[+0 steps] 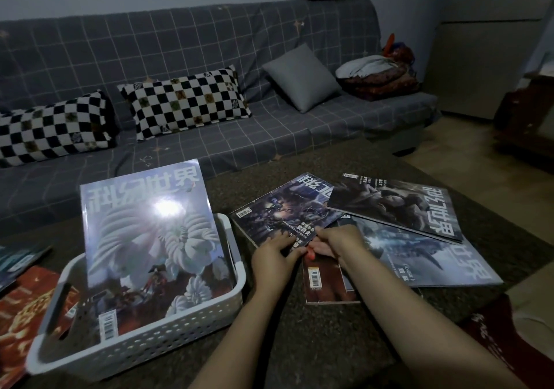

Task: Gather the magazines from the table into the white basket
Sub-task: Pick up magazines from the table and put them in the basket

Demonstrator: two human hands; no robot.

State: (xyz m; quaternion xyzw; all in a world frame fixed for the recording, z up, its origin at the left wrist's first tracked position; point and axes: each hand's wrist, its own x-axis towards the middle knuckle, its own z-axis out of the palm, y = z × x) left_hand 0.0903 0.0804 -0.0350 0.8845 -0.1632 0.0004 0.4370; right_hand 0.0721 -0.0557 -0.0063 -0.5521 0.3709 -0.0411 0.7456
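Both hands meet at the near corner of the dark magazine (287, 211) in the centre of the frame: the left hand (274, 255) lies on its cover with fingers curling round the edge, the right hand (332, 243) pinches beside it. To lift it cleanly, I would slide it free of the overlapping magazines (398, 208) at right, then tip it into the white basket (168, 337) at lower left, where one magazine (150, 238) already leans.

grey sofa (209, 43), checkered pillows (186, 100), perhaps folded bedding (377, 73)
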